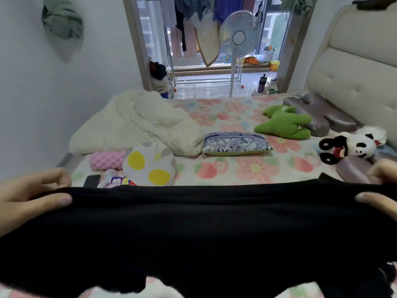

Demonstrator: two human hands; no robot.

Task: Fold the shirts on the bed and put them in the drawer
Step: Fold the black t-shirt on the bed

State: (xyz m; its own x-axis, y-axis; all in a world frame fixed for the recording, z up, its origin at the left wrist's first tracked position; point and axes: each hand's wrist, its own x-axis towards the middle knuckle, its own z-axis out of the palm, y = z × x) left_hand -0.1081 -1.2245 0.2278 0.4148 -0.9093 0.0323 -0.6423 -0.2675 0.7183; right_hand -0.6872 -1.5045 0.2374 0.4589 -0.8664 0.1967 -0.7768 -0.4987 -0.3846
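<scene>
A black shirt (199, 233) is stretched wide across the lower half of the head view, held up over the bed (247, 166) with its floral sheet. My left hand (28, 196) pinches the shirt's upper left edge between thumb and fingers. My right hand (380, 190) pinches the upper right edge at the frame's right side, partly cut off. The shirt's lower edge hangs loose near the bottom of the frame. No drawer is in view.
On the bed lie a cream duvet (139, 125), a spotted pillow (150, 164), a pink cushion (107, 160), a blue patterned pouch (235, 143), a green plush (283, 123), a panda plush (352, 145) and a phone (92, 180). A fan (238, 39) stands behind.
</scene>
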